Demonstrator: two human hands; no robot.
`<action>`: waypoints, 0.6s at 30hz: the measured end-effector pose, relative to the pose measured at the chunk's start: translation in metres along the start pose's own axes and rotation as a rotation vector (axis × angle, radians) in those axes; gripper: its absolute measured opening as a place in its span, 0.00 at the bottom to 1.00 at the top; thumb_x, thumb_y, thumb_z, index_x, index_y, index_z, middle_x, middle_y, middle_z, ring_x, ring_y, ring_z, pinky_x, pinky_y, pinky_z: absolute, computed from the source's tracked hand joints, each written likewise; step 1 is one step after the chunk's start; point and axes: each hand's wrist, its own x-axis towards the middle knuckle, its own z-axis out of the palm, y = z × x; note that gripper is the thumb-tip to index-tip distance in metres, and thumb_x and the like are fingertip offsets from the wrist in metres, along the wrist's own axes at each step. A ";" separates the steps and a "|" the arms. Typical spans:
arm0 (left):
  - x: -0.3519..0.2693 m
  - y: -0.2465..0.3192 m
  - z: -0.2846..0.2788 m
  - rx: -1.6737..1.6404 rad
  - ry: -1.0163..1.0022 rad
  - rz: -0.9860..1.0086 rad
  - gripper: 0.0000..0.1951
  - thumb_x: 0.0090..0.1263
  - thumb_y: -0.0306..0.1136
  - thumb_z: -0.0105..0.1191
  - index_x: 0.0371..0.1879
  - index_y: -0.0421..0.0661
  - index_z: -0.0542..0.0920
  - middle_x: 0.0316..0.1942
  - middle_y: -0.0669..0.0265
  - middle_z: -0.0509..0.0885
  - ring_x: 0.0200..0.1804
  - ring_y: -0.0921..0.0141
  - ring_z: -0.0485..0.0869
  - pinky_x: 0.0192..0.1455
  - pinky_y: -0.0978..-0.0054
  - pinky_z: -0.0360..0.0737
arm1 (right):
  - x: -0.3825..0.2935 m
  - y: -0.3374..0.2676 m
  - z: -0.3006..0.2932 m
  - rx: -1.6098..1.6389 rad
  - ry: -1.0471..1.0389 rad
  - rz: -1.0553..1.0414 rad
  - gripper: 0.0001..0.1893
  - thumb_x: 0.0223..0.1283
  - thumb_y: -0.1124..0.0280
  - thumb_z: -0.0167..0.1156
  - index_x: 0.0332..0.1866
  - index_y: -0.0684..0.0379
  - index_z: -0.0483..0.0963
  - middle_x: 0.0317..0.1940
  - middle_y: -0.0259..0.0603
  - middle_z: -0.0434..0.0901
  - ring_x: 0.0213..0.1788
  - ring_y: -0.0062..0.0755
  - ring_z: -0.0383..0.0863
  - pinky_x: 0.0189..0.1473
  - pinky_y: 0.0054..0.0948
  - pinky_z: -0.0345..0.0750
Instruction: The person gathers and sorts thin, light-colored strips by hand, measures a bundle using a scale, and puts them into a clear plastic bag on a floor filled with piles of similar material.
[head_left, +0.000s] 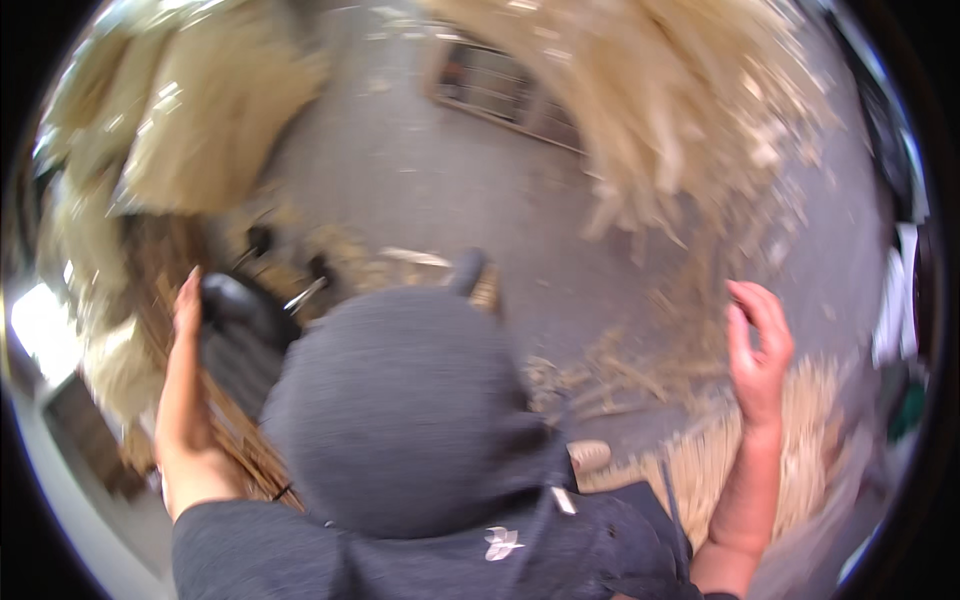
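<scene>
My left hand (188, 306) reaches out at the left with its fingers stretched forward, seen nearly edge-on. It lies right along the outer side of a black rounded seat (251, 322); blur hides whether it touches or grips it. Over the floor on the right is my right hand (761, 337), fingers curved and apart from the thumb, with nothing between them. Below and around that forearm lies a mass of pale thin sticks or strips (810, 420). Ahead of the hand, a large heap of pale loose strips (660, 97) fans out.
Big pale fibrous bundles (217, 112) stand at upper left. Brown strips (247, 450) lie under my left arm. A wood-framed box (487, 82) sits on the grey floor (390, 165). Scraps (607, 375) litter the floor near a shoe (590, 454). The view is blurred.
</scene>
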 end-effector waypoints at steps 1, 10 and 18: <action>0.002 0.024 0.011 -0.001 -0.093 -0.185 0.29 0.77 0.56 0.37 0.64 0.46 0.75 0.61 0.58 0.78 0.63 0.64 0.74 0.69 0.70 0.65 | -0.012 0.004 0.002 -0.036 0.010 0.042 0.12 0.60 0.83 0.58 0.48 0.64 0.79 0.45 0.44 0.80 0.45 0.32 0.81 0.47 0.25 0.77; -0.039 0.119 0.004 -0.004 -0.373 0.044 0.27 0.77 0.50 0.41 0.64 0.41 0.72 0.59 0.58 0.78 0.61 0.67 0.75 0.64 0.71 0.69 | -0.160 0.063 -0.028 0.190 0.101 0.625 0.11 0.61 0.82 0.58 0.49 0.63 0.77 0.39 0.40 0.80 0.38 0.27 0.80 0.43 0.25 0.77; 0.013 0.261 0.023 0.099 -0.490 0.344 0.25 0.76 0.47 0.42 0.61 0.40 0.74 0.57 0.58 0.79 0.59 0.67 0.76 0.63 0.71 0.70 | -0.276 0.020 -0.025 0.205 0.287 0.864 0.10 0.63 0.79 0.58 0.49 0.61 0.77 0.38 0.40 0.80 0.38 0.28 0.80 0.43 0.26 0.79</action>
